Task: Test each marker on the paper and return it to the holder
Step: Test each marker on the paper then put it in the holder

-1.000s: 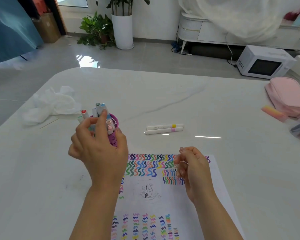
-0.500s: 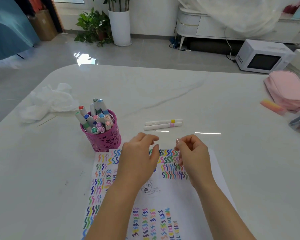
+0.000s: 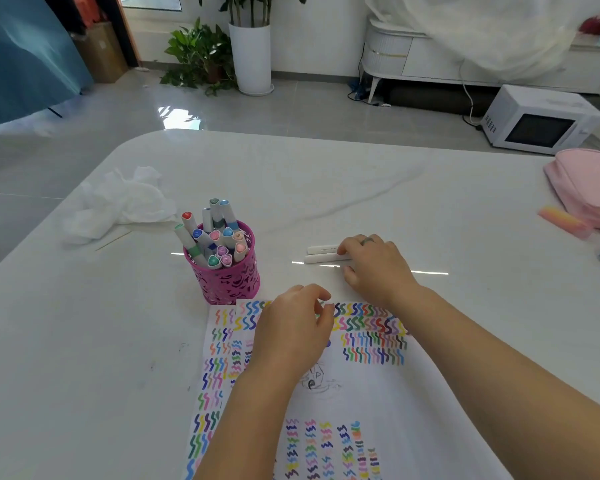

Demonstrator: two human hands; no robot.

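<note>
A pink perforated holder (image 3: pixel 230 284) stands on the white table, full of several capped markers (image 3: pixel 215 237). Right of it lie two white markers (image 3: pixel 321 254), side by side. My right hand (image 3: pixel 374 266) covers their right ends, with fingers curled over them and the thumb on the near side. My left hand (image 3: pixel 291 329) rests on the top edge of the paper (image 3: pixel 368 396), its fingers loosely curled and holding nothing. Rows of coloured squiggles and a small pencil sketch fill the paper.
A crumpled white tissue (image 3: pixel 118 206) and a thin wooden stick (image 3: pixel 113 240) lie left of the holder. A pink pouch (image 3: pixel 589 185) and an orange-pink eraser (image 3: pixel 561 220) sit at the right edge. Beyond the table, a microwave (image 3: pixel 537 121) is on the floor.
My left hand left the holder and came down onto the paper. My right hand rose from the paper and reached forward onto the two white markers.
</note>
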